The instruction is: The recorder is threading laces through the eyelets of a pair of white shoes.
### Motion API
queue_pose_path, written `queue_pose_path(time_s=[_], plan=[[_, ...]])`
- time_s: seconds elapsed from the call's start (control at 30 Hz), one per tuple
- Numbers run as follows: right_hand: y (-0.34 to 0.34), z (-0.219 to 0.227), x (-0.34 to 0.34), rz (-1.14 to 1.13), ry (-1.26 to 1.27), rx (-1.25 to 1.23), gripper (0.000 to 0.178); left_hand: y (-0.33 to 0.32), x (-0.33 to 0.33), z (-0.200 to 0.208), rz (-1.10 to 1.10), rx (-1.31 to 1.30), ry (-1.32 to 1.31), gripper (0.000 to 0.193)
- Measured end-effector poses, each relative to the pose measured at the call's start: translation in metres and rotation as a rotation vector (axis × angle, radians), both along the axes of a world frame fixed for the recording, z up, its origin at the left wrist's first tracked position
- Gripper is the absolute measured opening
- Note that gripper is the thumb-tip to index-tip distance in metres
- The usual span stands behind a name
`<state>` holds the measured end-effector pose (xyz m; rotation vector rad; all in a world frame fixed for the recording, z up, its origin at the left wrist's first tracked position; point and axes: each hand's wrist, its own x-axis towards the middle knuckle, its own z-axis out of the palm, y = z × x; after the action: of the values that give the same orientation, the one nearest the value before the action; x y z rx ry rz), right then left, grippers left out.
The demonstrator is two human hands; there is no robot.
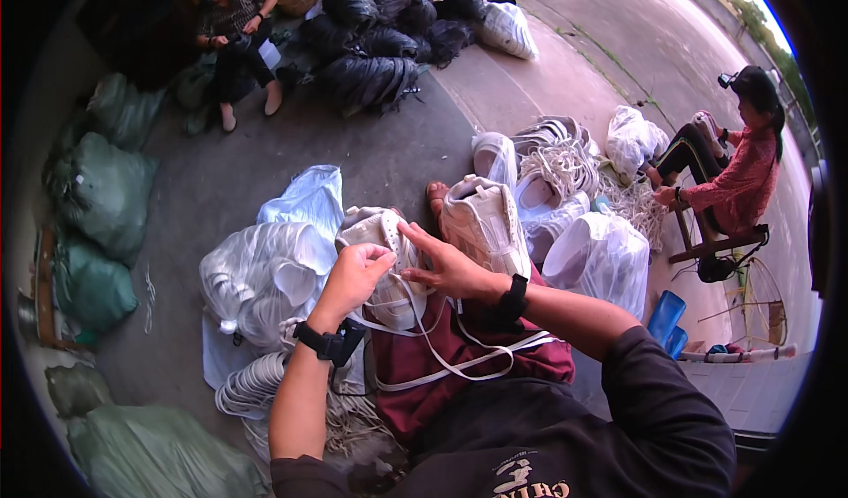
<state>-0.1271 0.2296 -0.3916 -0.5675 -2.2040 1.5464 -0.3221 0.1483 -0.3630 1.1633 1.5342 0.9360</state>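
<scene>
A person's left hand point(358, 277) has its thumb and fingertips drawn together over the front of a beige lace-up shoe with eyelet holes point(389, 230); whether they pinch a lace is too small to tell. The right hand point(452, 273) is loosely spread, its fingers extended and its thumb apart, at the same shoe's right side. That shoe stands between the forearms, just above a dark maroon cloth point(541, 361) covering the lap. A long, flat white shoelace point(485, 377) trails in loops over the cloth. A matching beige shoe point(486, 224) stands just right of the first. To the left sits a clear plastic bag of white, rounded pieces point(256, 273), near a pale blue plastic bag point(309, 199). Farther right lies a tangled heap of whitish cords point(565, 167), near a seated co-worker in a reddish patterned top point(742, 180).
</scene>
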Motion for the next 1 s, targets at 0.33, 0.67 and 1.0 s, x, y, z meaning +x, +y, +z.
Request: queue_pose_path(time_s=[0.33,0.67,1.0], plan=[[0.004,-0.004,0.016,-0.015,0.014,0.16,0.082,0.037,0.007,0.023,-0.22,-0.132,0.283,0.029],[0.013,-0.01,0.03,-0.026,-0.024,0.139,0.084,0.059,0.015,0.029,-0.262,-0.321,0.112,0.027],[0.018,-0.021,0.041,-0.037,0.005,0.209,0.084,0.07,0.026,0.019,-0.333,-0.314,0.171,0.029]])
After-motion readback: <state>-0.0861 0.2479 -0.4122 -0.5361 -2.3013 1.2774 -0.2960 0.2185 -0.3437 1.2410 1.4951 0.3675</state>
